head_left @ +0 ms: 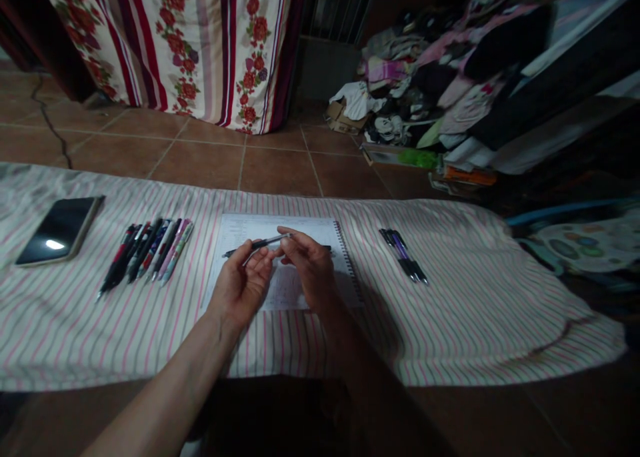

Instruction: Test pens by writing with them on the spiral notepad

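Observation:
Over an open notebook [300, 293], both hands hold a slim pen [265, 241] with a dark section and a lighter, greyish end. My left hand [240, 283], palm turned up, pinches its dark part between thumb and fingers. At the lighter end, the fingers of my right hand [311, 263] are closed on it. A small bit between the fingertips is too small to make out. Beyond the right hand's knuckles shows a short dark piece [327, 249] on the page, mostly hidden.
Left of the notebook lie a row of several pens [150, 250] and a phone [60, 230]. To its right is a small group of black and purple pens [403, 255]. Striped cloth [465, 297] covers the table. Behind are a floral curtain [200, 43] and heaped clothes [425, 77].

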Motion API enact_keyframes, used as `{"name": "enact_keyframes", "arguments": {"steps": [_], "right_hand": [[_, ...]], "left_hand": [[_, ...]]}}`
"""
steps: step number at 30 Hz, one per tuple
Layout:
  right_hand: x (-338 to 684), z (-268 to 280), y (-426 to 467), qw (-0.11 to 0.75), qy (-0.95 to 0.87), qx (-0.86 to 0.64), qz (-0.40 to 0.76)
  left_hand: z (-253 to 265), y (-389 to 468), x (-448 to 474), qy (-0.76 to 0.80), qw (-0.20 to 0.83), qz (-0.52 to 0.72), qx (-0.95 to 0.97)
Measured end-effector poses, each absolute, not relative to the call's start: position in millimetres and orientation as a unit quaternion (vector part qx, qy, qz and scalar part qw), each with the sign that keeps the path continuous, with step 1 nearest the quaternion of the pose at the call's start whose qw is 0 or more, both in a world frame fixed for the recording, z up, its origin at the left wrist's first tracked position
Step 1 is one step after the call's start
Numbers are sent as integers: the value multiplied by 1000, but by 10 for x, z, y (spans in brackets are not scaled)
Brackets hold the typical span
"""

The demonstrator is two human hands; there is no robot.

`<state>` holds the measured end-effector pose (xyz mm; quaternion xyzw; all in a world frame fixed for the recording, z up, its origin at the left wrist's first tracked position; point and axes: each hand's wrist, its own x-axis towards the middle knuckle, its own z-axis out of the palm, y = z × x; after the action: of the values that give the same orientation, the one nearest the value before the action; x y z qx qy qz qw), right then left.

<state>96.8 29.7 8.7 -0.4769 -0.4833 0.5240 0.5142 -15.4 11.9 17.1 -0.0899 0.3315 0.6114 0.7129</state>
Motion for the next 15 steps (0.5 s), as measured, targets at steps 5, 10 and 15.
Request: {"name": "enact_keyframes", "arguments": {"steps": [5,10,15], "right_hand": [[977,113,286,511,-492,-482,514],[972,104,300,508,-504,-497,491],[993,98,321,515,-513,-504,467]], "left_hand": [[164,110,-148,332,714,611,-80],[138,100,-130,327,718,612,-60],[142,88,-133,338,734,588,-30]]}}
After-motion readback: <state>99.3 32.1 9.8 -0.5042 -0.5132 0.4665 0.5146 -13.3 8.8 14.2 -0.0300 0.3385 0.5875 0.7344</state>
